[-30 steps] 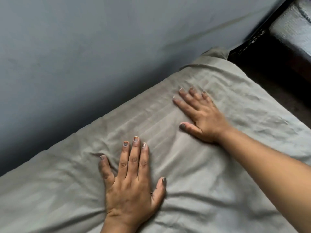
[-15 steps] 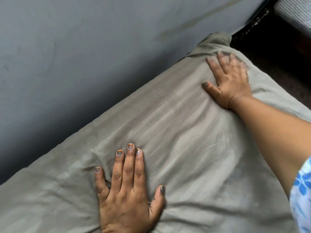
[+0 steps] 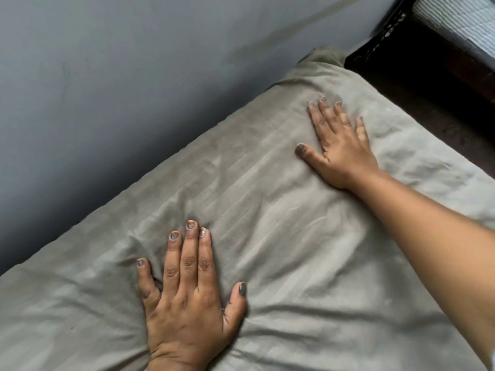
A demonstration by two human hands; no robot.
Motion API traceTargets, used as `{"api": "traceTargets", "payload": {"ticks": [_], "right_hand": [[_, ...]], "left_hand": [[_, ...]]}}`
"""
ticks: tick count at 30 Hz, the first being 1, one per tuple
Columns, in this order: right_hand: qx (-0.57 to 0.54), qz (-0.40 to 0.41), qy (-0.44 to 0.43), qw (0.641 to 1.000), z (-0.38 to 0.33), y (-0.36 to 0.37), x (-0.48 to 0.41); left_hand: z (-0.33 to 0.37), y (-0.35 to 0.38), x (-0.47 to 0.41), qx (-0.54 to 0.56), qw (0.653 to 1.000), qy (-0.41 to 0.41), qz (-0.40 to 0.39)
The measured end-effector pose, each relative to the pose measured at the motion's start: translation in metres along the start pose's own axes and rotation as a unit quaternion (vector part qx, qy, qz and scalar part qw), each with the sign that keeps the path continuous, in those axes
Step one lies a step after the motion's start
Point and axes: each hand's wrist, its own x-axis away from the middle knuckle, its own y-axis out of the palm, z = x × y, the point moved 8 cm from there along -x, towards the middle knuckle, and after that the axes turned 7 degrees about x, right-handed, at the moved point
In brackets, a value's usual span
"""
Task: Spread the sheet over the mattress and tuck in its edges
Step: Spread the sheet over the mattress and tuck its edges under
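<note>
Grey-blue painted wall runs along the bed's far edge in head view. Dark wooden frame w/ pale ribbed fabric sits top right, past the bed corner. I see both hands in full. Grey-green striped sheet lies over the mattress top, wrinkled and bunched at the far corner by the wall. Left hand is flat, fingers straight & close together, palm pressing the sheet. Right hand is flat too, fingers spread, on the sheet near that corner, slightly blurred.
</note>
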Motion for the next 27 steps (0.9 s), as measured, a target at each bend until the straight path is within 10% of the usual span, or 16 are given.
{"api": "traceTargets", "payload": {"ticks": [6, 16, 27], "right_hand": [[0.035, -0.023, 0.224, 0.974, 0.069, -0.003, 0.035], [-0.035, -0.007, 0.178, 0.983, 0.006, 0.019, 0.081], [-0.064, -0.003, 0.173, 0.983, 0.011, 0.034, 0.076]], "left_hand": [[0.004, -0.002, 0.001, 0.012, 1.0, -0.001, -0.021], [0.029, -0.013, -0.032, 0.017, 0.989, -0.015, -0.145], [0.155, 0.072, -0.116, -0.081, 0.936, 0.265, -0.22]]}}
